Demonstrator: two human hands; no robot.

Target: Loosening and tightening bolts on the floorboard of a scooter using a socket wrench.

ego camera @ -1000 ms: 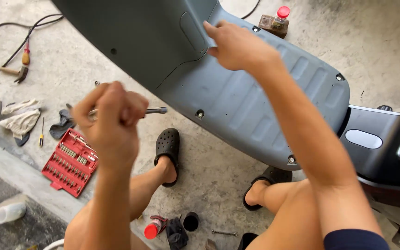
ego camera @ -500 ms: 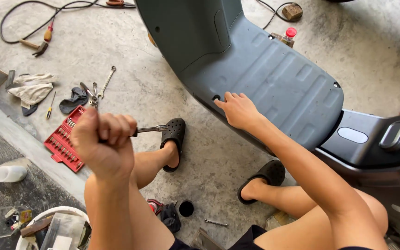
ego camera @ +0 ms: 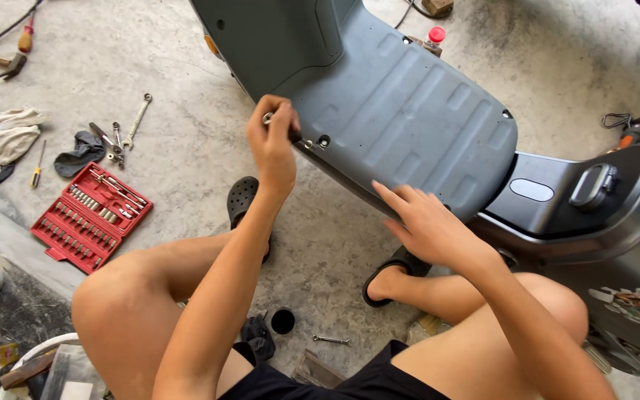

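- Since half a second ago, the left hand (ego camera: 272, 144) has swung its small metal driver (ego camera: 270, 118) in from mid-air to the edge of the grey scooter floor panel (ego camera: 409, 118), while the right hand (ego camera: 427, 226) has slid from the panel's middle down to its near edge.
- Left hand: fingers curled shut around the driver, its tip set by a screw hole (ego camera: 324, 140) on the panel's rim.
- Right hand: fingers spread and flat, pressing the panel's lower edge, gripping nothing.
- Scooter floor panel: lies tilted across the concrete floor (ego camera: 187, 170), in front of the squatting person's knees, still joined to the darker scooter body (ego camera: 572, 200) at the right.
- Handling, as a judgement: moulded plastic, light and fairly stiff but likely to flex; the ribbed top looks smooth, so the rim seems the surest hold.
- Driver looks thin, hard and slippery; best gripped in a closed fist.
- Nearby on the floor: an open red socket set (ego camera: 90, 215), loose spanners (ego camera: 138, 115), rags (ego camera: 1, 137).
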